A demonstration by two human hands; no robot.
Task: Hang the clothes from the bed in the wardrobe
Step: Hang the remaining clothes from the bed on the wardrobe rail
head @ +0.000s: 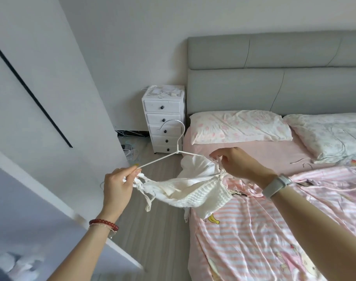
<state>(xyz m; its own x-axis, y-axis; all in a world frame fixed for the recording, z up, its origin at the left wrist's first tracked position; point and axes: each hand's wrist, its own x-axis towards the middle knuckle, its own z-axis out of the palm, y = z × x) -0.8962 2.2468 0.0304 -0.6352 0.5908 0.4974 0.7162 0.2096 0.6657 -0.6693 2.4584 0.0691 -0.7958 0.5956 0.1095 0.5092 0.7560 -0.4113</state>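
Note:
A white wire hanger [174, 141] is held up over the gap between wardrobe and bed, its hook pointing up. A white textured garment [195, 191] with thin straps hangs from it and sags in the middle. My left hand [117, 186] grips the hanger's left end together with a strap. My right hand [235, 162] pinches the garment's other strap at the hanger's right end. The bed [274, 230] with its pink striped cover lies to the right. The white wardrobe door [41, 110] stands at the left.
A white chest of drawers [164, 120] stands beside the grey headboard [274, 74]. Two pillows [240, 126] lie at the head of the bed. Spare hangers [301, 162] rest on the sheet, and more lie on the floor [130, 153] by the wardrobe. Wood floor runs between.

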